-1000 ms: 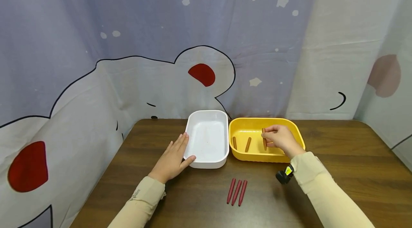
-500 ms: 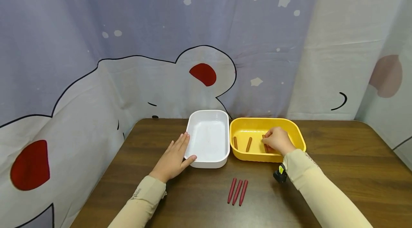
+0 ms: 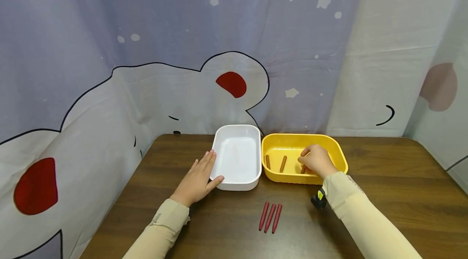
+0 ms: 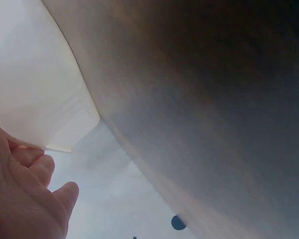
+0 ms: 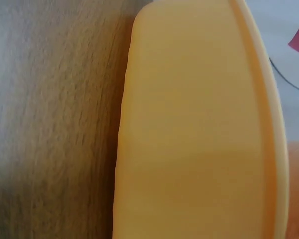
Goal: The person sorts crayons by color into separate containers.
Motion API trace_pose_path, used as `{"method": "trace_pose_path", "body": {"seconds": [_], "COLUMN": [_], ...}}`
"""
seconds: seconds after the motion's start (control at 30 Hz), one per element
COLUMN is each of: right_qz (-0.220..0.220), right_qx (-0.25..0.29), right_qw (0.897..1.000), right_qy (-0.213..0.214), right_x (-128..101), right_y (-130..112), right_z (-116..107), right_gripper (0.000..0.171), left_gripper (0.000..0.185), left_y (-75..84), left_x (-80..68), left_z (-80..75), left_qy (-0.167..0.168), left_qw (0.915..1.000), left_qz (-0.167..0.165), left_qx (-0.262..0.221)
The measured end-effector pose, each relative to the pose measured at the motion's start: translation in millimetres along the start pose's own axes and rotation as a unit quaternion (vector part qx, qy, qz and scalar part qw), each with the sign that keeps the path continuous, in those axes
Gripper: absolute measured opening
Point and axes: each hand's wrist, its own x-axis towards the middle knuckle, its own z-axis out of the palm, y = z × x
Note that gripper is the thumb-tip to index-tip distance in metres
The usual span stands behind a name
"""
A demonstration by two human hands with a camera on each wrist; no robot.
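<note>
Head view puts the person's right hand (image 3: pixel 318 160) down inside a yellow, rounded rectangular, plastic-looking tray (image 3: pixel 289 178), fingers over a short brown, crayon-shaped stick (image 3: pixel 303 170) that shows just beneath them; whether they pinch it or merely touch it, I cannot tell, and the right wrist camera meets mostly that tray's outer wall. Two matching brown sticks (image 3: pixel 283 164) lie apart from each other in its left part. The left hand (image 3: pixel 192 181) grips nothing: its extended fingers rest against the side of a white, rounded rectangular tray (image 3: pixel 237 159) just beside the yellow one. Three dark red, crayon-shaped sticks (image 3: pixel 269 218) lie side by side on the brown wood-grain table (image 3: pixel 219 226), nearer the person. To handle the stick well, I would keep it close to the tray floor, part thumb and finger only once it lies steady, then lift the wrist enough to clear the near rim. Light pressure from the left hand should do; a hard push could drive one tray into the other.
</note>
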Motion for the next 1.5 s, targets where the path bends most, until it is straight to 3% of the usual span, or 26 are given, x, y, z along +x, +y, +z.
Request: {"method": "trace_pose_path", "body": {"seconds": [0.37, 0.83, 1.1, 1.5], "right_qz": [-0.052, -0.118, -0.122, -0.078], "right_qx": [-0.045, 0.005, 0.021, 0.029], "right_qw": [0.996, 0.986, 0.986, 0.995], "right_qy": [0.059, 0.118, 0.109, 0.045], "right_x": [-20, -67, -89, -103], "right_y": [-16, -36, -38, -27], "right_z": [-2, 5, 20, 46], "right_gripper": [0.022, 0.013, 0.01, 0.009], "left_gripper": [0.083, 0.084, 0.082, 0.083], "left_y": [2.9, 5.0, 5.3, 4.5], "left_x": [0.5, 0.2, -0.4, -1.1], "left_z": [-1.5, -4.3, -4.9, -4.2], "left_qy": [-0.003, -0.003, 0.003, 0.005], "left_qw": [1.0, 1.0, 1.0, 1.0], "left_qz": [-0.002, -0.001, -0.001, -0.002], "left_qx": [-0.002, -0.003, -0.003, -0.005]}}
